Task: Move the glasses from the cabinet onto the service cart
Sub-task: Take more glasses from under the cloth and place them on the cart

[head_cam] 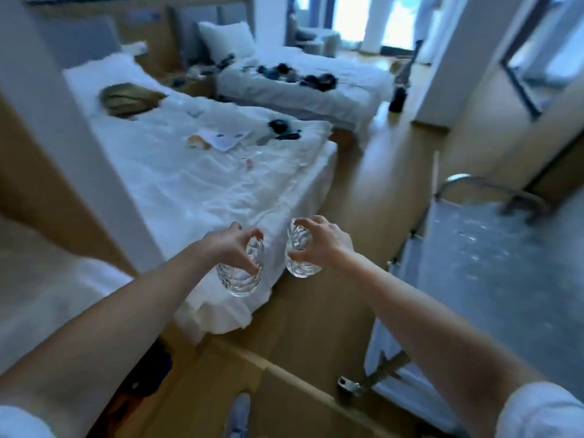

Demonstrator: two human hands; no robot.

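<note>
The left hand grips the first glass from above at its rim. The right hand grips the second glass likewise. Both glasses hang near the bed corner, short of the service cart. Keep them apart and set each upright inside the cart's edge.

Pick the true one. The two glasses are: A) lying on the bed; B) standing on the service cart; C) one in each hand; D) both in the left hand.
C: the left hand grips the left glass tumbler and the right hand grips the right glass tumbler, neither yet on the service cart.
</note>
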